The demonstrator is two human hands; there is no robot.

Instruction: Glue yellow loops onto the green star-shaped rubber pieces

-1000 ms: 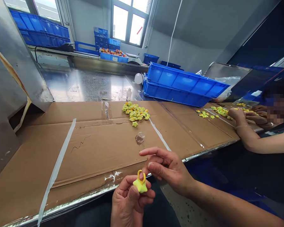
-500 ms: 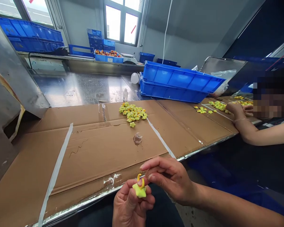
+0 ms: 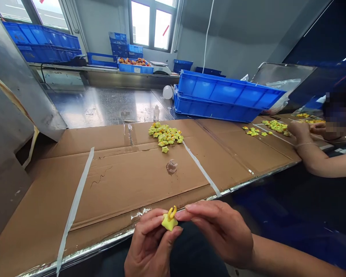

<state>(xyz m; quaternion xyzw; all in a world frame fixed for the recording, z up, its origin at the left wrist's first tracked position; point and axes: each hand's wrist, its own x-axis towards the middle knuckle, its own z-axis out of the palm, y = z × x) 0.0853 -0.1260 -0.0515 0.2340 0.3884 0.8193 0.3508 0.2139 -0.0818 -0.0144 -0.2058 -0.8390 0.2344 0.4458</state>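
A small yellow-green star-shaped piece (image 3: 169, 223) with a curved yellow hook (image 3: 172, 212) on its top is pinched in the fingers and thumb of my left hand (image 3: 150, 240), just off the table's front edge. My right hand (image 3: 222, 231) comes in from the right, its fingers stretched out. One of its fingertips is at the star's upper right side, close beside the hook. On the cardboard ahead lies a heap of similar yellow-green stars (image 3: 167, 134) with orange bits. A single star (image 3: 165, 149) sits just in front of the heap.
A small clear cup (image 3: 172, 166) stands on the cardboard (image 3: 127, 184), between strips of white tape (image 3: 77, 200). Behind are a clear bottle (image 3: 156, 113) and stacked blue crates (image 3: 219, 102). At right, a co-worker's arm (image 3: 311, 154) reaches toward more stars (image 3: 276, 126).
My left hand has turned, and the star with its hook has risen slightly. My right fingertips have shifted down to the star's side. The view has swung slightly left.
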